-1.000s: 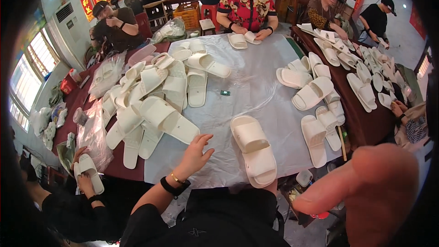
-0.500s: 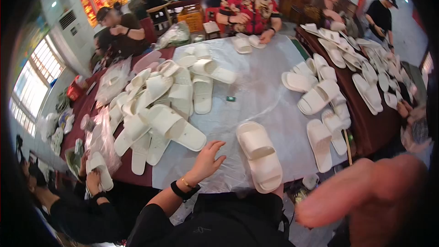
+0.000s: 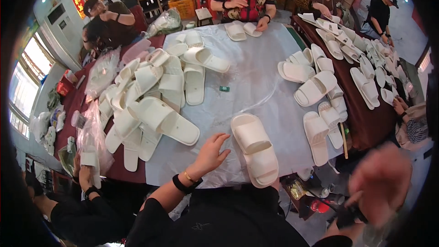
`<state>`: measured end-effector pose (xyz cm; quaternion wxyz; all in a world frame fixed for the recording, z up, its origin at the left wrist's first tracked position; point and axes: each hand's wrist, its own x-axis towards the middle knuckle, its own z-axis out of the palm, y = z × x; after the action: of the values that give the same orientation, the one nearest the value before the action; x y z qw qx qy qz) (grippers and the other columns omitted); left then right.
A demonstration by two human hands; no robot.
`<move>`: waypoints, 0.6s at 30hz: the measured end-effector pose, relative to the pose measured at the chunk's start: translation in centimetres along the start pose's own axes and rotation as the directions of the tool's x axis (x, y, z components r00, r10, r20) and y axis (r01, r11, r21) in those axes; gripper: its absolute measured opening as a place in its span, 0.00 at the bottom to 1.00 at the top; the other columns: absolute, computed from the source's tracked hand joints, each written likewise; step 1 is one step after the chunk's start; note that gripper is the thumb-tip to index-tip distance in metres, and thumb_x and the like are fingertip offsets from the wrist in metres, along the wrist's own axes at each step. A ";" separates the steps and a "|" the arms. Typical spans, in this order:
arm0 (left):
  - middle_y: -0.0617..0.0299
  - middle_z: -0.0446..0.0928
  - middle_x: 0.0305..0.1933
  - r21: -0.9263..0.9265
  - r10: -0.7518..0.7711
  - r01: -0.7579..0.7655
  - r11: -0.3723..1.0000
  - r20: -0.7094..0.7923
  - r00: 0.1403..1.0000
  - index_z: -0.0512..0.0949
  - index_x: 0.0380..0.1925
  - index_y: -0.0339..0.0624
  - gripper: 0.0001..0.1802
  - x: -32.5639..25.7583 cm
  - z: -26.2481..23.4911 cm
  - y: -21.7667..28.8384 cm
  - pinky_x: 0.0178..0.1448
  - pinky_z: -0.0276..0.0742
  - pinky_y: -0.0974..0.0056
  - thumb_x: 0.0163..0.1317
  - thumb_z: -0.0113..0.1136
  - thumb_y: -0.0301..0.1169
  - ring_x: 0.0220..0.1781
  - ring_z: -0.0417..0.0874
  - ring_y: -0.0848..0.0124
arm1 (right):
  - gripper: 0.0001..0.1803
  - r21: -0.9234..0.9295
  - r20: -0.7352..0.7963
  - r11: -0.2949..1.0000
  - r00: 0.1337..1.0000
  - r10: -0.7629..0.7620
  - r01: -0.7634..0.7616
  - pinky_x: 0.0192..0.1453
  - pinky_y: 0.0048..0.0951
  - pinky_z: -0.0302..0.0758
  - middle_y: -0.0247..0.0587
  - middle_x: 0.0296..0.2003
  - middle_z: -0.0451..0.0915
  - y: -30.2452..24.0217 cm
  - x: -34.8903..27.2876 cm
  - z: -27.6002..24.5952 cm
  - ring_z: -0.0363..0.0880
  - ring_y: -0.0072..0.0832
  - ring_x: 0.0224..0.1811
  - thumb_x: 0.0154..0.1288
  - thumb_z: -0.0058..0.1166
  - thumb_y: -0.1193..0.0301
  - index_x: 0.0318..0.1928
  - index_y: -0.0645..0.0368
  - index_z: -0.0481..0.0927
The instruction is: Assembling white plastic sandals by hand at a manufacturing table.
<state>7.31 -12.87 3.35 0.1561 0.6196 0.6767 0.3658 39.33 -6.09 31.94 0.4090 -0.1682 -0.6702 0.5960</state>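
Note:
A pair of white slide slippers (image 3: 250, 133) lies near the front edge of the sheeted table (image 3: 247, 71), one partly overlapping the other. Just left of the slippers, my left hand (image 3: 209, 156) hovers with its fingers loosely spread and nothing in them. My right hand (image 3: 380, 184) is raised off the table at the lower right, smeared by motion, so its fingers cannot be made out. A large heap of white slippers (image 3: 171, 121) covers the table's left side. More white slippers (image 3: 315, 89) lie in a smaller group at the right.
A small green piece (image 3: 224, 89) rests mid-table. Across from me, a person in a patterned shirt touches two slippers (image 3: 242, 30). Another worker at the lower left holds a slipper (image 3: 90, 164). Clear plastic bags (image 3: 103, 73) lie far left; a dark red table (image 3: 359, 121) with slippers stands right.
My right hand has swung away to the right and farther back. My left hand stays beside the pair. The whole view has shifted slightly.

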 end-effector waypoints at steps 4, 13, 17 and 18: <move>0.49 0.71 0.55 -0.016 -0.087 0.087 0.996 0.012 0.996 0.69 0.58 0.36 0.28 -0.9 0.6 -0.9 0.53 0.75 0.58 0.57 0.63 0.29 0.48 0.77 0.56 | 0.22 -0.472 -0.014 0.868 0.986 0.164 -0.151 0.45 0.28 0.76 0.39 0.43 0.76 15.3 4.0 -1.0 0.77 0.27 0.42 0.56 0.57 0.77 0.53 0.60 0.73; 0.45 0.80 0.40 0.022 -0.240 0.251 0.968 0.386 0.891 0.73 0.50 0.34 0.25 -1.2 3.7 0.5 0.45 0.77 0.55 0.60 0.61 0.42 0.40 0.82 0.53 | 0.32 -0.800 0.068 0.595 0.971 0.227 -0.083 0.57 0.44 0.71 0.55 0.52 0.71 35.0 4.2 1.1 0.74 0.51 0.51 0.51 0.62 0.67 0.58 0.64 0.69; 0.40 0.80 0.38 -0.108 -0.226 0.296 0.949 0.421 0.878 0.75 0.47 0.33 0.29 -2.7 3.3 0.8 0.45 0.76 0.50 0.57 0.62 0.48 0.41 0.81 0.46 | 0.28 -0.627 0.008 0.732 0.938 0.347 -0.266 0.58 0.40 0.70 0.57 0.50 0.74 36.1 4.8 2.1 0.73 0.50 0.55 0.56 0.57 0.69 0.57 0.65 0.68; 0.39 0.79 0.43 -0.122 -0.274 0.377 0.918 0.492 0.826 0.69 0.55 0.33 0.34 -2.4 2.6 1.9 0.49 0.75 0.52 0.56 0.64 0.47 0.46 0.81 0.46 | 0.25 -0.504 -0.118 0.783 0.928 0.354 -0.363 0.58 0.40 0.70 0.56 0.49 0.75 35.3 4.5 2.5 0.73 0.48 0.54 0.58 0.54 0.71 0.56 0.66 0.68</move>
<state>10.83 -14.42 2.29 0.4397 0.5432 0.6720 0.2449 25.48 3.74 0.52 0.2334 -0.4009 -0.7578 0.4589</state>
